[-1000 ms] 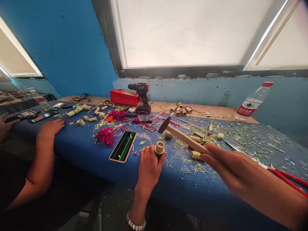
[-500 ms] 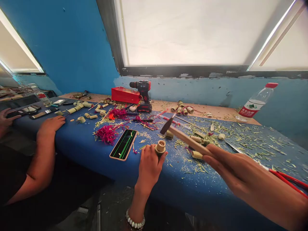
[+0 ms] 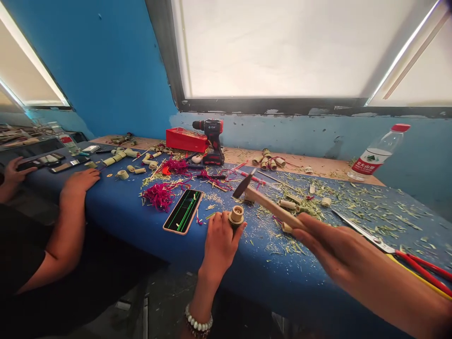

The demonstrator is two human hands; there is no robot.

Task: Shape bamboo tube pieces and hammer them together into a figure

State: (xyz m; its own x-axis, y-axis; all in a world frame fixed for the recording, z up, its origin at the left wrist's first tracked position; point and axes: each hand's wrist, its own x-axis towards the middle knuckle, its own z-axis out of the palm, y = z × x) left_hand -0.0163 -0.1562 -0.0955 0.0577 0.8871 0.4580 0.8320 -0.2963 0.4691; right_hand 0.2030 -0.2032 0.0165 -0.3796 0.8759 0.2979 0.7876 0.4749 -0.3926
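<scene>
Gap between smartphone (image 3: pixel 182 211) and left hand (image 3: pixel 221 247), bamboo pieces (image 3: pixel 286 204) beyond hammer head (image 3: pixel 244 185)

The left hand (image 3: pixel 221 249) and right hand (image 3: pixel 334 249) were bare, with slim, tapering fingers, and the right forearm (image 3: pixel 395 299) was bare too, running out of view at the lower right. A bracelet (image 3: pixel 197 324) of round, pearly white beads circled the left wrist. A darker strand showed just below it, too small to make out clearly.
</scene>
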